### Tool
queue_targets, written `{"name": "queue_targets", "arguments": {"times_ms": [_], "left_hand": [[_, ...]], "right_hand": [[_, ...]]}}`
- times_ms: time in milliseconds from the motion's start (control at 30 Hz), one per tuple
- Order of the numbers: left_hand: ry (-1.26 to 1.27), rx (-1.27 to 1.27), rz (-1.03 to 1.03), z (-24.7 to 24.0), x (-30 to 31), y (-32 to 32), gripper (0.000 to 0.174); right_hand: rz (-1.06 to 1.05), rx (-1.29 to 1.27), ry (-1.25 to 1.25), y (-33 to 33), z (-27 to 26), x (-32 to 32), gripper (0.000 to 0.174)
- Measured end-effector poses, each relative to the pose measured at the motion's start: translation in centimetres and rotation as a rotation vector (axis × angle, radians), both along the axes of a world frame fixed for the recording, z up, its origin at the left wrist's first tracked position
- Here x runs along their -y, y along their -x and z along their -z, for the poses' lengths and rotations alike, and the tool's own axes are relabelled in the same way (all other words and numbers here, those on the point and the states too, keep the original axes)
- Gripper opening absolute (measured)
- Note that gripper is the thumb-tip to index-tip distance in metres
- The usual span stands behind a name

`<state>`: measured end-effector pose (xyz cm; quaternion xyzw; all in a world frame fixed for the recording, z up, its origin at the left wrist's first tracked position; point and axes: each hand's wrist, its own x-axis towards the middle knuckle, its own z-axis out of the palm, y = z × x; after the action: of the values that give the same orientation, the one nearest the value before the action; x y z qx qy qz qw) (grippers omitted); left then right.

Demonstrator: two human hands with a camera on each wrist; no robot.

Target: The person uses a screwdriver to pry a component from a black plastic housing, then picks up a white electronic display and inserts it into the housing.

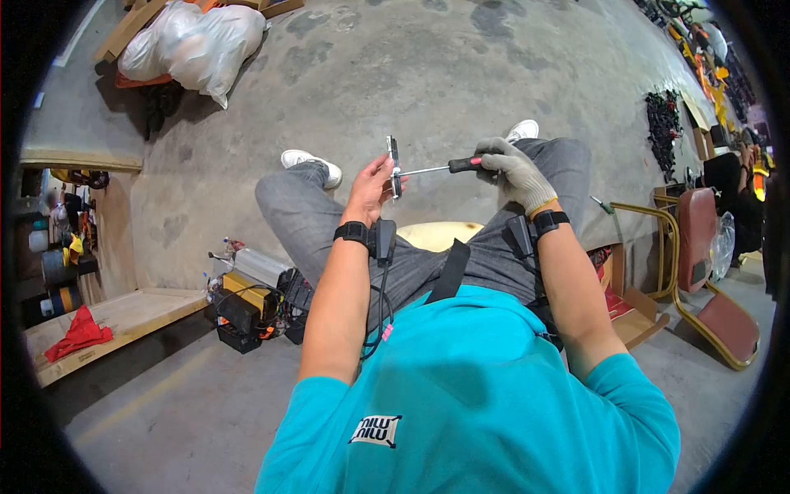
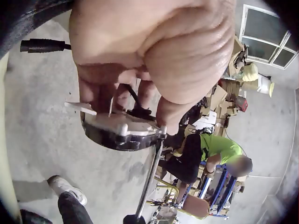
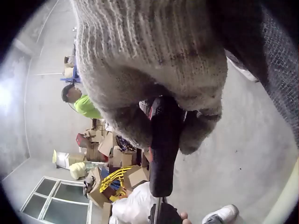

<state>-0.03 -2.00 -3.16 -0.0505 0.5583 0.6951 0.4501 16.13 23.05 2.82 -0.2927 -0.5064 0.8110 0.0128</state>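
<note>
A bare left hand (image 1: 369, 188) holds a small dark and pale part (image 1: 394, 168) upright between thumb and fingers. In the left wrist view the part (image 2: 122, 135) shows a curved black rim and a white inside, with the left hand's (image 2: 145, 60) fingertips around it. The gloved right hand (image 1: 517, 174) grips the black and red handle of a screwdriver (image 1: 466, 165), whose shaft (image 2: 150, 182) reaches the part's edge. In the right wrist view the glove (image 3: 154, 70) wraps the dark handle (image 3: 163, 154); the part lies mostly hidden beyond it.
White bags (image 1: 197, 45) lie at the upper left. A wooden bench with a red cloth (image 1: 79, 334) and a pile of machine parts (image 1: 247, 296) stand at the left. A chair (image 1: 696, 247) is at the right. Another person (image 2: 224, 154) bends over behind.
</note>
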Motion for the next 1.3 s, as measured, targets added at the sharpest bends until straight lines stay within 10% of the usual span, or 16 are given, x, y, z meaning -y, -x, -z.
{"name": "queue_targets", "arguments": {"times_ms": [233,433,667,933,1000,1300], "left_hand": [[0.009,-0.014,0.002,-0.2,0.0,0.0,0.062],[0.044,-0.03,-0.011,-0.7,0.0,-0.1,0.061],[0.049,-0.03,-0.026,-0.7,0.0,-0.1,0.061],[0.034,-0.017,-0.022,-0.4,0.0,0.1,0.059],[0.038,-0.009,-0.03,-0.2,0.1,0.1,0.058],[0.046,-0.025,-0.023,0.1,-0.1,0.1,0.04]], "right_hand": [[-0.219,0.269,-0.067,0.1,0.7,-0.3,0.026],[0.03,0.021,-0.074,0.1,0.3,0.3,0.029],[-0.285,0.277,-0.031,-0.2,1.6,-1.2,0.025],[-0.057,0.03,0.035,-0.2,-0.2,-0.1,0.025],[-0.32,0.371,-0.056,0.0,0.0,-0.4,0.027],[-0.02,0.065,-0.057,0.1,-0.7,0.7,0.029]]}}
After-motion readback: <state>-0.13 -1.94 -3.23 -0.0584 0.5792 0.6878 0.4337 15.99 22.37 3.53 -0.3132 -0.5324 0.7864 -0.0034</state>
